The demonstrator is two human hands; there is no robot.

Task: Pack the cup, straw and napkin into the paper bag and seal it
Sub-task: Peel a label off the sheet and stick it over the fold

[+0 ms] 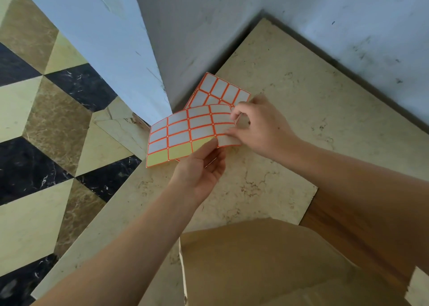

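A sheet of white stickers with orange borders (185, 129) is held up over the beige marble ledge (290, 110). My left hand (199, 168) pinches its lower edge, thumb on top. My right hand (260, 124) pinches a sticker at the sheet's right edge with curled fingers. The bottom row of the sheet shows bare yellow backing. A second sticker sheet (220, 89) lies on the ledge behind it. The brown paper bag (255, 266) stands at the bottom of the view, its top folded over. Cup, straw and napkin are not visible.
A pale blue wall (209, 26) closes the ledge at the back and right, with a corner pillar on the left. Below the ledge on the left lies a patterned floor (46, 119) of black, brown and cream tiles.
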